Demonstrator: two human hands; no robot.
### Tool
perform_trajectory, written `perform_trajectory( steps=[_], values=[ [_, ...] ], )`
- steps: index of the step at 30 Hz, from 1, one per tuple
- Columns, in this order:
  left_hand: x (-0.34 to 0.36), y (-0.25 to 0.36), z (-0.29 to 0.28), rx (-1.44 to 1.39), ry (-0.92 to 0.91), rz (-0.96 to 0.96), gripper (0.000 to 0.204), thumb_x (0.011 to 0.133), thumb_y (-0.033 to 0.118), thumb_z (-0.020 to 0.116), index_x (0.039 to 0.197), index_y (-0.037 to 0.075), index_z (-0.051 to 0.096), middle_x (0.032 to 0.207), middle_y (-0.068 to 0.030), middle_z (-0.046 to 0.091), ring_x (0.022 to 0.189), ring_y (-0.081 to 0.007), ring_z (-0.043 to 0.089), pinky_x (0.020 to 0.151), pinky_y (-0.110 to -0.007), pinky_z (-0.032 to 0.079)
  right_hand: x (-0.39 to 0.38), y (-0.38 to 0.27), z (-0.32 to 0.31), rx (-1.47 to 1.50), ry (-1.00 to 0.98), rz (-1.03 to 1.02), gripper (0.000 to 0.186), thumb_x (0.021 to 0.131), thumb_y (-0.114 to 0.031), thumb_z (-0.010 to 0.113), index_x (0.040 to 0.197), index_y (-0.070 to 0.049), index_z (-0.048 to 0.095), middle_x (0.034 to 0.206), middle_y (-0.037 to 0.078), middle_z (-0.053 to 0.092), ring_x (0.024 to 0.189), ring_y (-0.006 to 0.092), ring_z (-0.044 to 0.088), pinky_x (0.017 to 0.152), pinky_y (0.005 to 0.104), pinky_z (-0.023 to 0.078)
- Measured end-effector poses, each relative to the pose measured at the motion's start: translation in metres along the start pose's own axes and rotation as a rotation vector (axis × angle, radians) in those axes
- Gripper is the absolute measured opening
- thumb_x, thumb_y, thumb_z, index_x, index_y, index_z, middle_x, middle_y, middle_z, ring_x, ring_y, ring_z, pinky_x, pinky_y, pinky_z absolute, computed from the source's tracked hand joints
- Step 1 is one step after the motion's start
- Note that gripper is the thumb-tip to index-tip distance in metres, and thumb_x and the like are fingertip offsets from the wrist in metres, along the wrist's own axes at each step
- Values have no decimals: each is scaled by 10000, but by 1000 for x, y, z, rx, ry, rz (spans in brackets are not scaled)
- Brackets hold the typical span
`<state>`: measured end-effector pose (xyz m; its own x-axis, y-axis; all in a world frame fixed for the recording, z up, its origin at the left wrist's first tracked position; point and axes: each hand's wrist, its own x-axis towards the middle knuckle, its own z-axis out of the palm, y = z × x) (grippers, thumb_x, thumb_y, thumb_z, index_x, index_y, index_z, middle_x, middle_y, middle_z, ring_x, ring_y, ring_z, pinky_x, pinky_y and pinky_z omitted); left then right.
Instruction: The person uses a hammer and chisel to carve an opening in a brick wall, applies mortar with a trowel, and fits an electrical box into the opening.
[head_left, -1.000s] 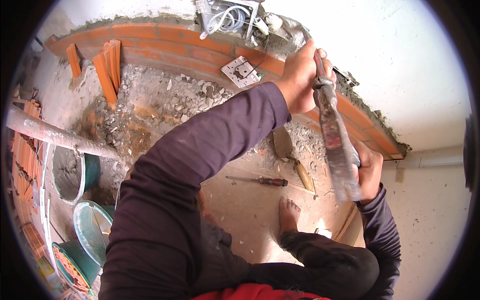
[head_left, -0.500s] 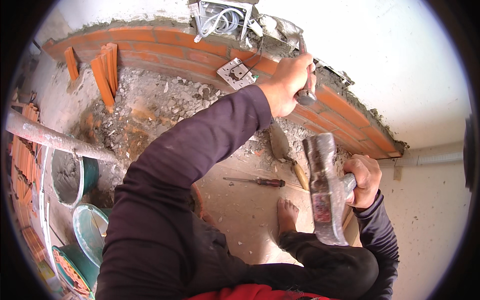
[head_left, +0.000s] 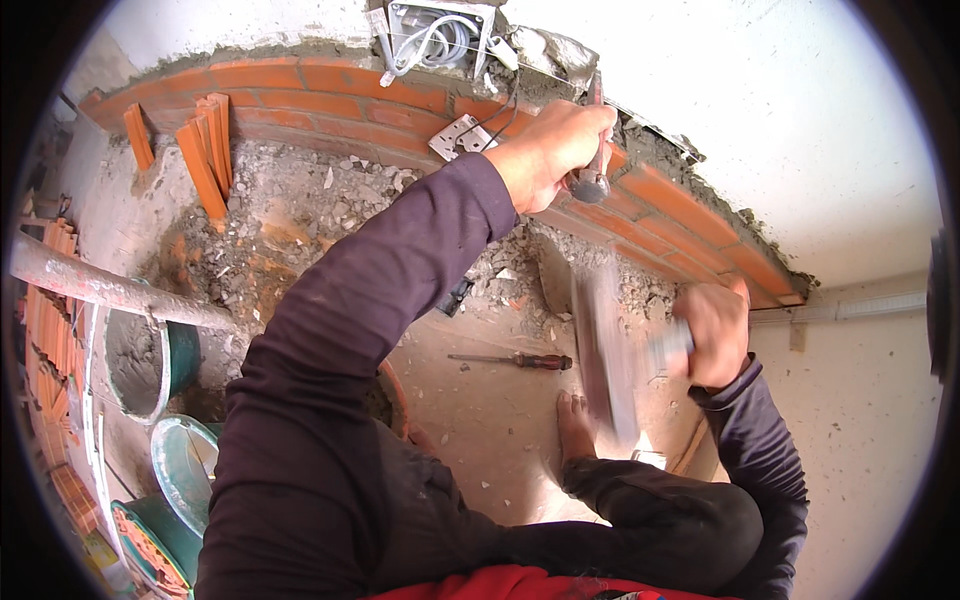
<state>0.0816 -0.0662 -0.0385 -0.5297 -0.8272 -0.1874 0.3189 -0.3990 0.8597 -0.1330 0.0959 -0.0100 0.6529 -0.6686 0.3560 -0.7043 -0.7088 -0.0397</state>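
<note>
My left hand [head_left: 560,150] is wrapped round a steel chisel [head_left: 590,187], its blunt end toward me and its far end at the broken plaster edge [head_left: 565,55] above the orange brick course [head_left: 680,205]. My right hand [head_left: 712,335] grips a hammer [head_left: 605,360] by its handle. The hammer's head is smeared by motion and hangs below the chisel, apart from it. Left of the chisel, a white wall box [head_left: 490,15] holds coiled grey cables [head_left: 435,45]. A white socket plate [head_left: 462,135] dangles on dark wires, partly behind my left hand.
A screwdriver [head_left: 520,361] lies on the floor near my bare foot [head_left: 575,425]. A trowel blade [head_left: 553,270] rests by the wall among rubble [head_left: 290,200]. Upright bricks [head_left: 205,160], a slanting pole [head_left: 120,285] and green buckets [head_left: 183,355] stand to the left.
The hammer has swung slightly up and left, and my right hand moved with it. My left hand and the chisel have shifted a little left in the picture.
</note>
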Motion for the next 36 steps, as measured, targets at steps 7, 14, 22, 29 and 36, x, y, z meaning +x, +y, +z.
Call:
perform_trajectory(
  steps=[7, 14, 22, 29, 36],
  values=[
    [3, -2, -5, 28, 29, 23, 252, 995, 267, 544, 884, 42, 558, 678, -16, 556, 506, -75, 475, 467, -243, 372, 3, -18, -6, 67, -11, 79, 562, 793, -588, 657, 772, -42, 530, 588, 95, 451, 483, 303, 502, 469, 408, 367],
    [-2, 8, -7, 6, -28, 25, 244, 992, 252, 548, 862, 46, 551, 656, -19, 544, 509, -75, 479, 463, -247, 369, 12, -25, -9, 127, 27, -77, 512, 768, -543, 692, 756, -56, 534, 575, 64, 410, 461, 266, 466, 448, 397, 341],
    [0, 7, -7, -30, -29, 17, 232, 989, 248, 550, 861, 55, 555, 636, -25, 539, 509, -98, 489, 469, -254, 371, 12, -15, 1, 2, -86, 331, 547, 835, -555, 669, 809, -18, 569, 612, 136, 521, 533, 364, 559, 496, 432, 428],
    [2, -1, 3, -74, 43, 34, 212, 967, 235, 555, 855, 55, 557, 648, -32, 547, 523, -113, 491, 493, -277, 384, -8, -7, -3, 73, -10, 139, 664, 759, -724, 612, 788, -63, 550, 607, 80, 493, 526, 292, 543, 524, 384, 366],
    [-2, -1, 8, -90, 52, 61, 216, 962, 242, 554, 862, 51, 554, 667, -36, 552, 561, -130, 503, 535, -292, 395, -1, -12, -7, 64, 43, 49, 577, 756, -648, 645, 775, -84, 525, 609, 65, 465, 536, 264, 519, 550, 384, 297]
  ],
)
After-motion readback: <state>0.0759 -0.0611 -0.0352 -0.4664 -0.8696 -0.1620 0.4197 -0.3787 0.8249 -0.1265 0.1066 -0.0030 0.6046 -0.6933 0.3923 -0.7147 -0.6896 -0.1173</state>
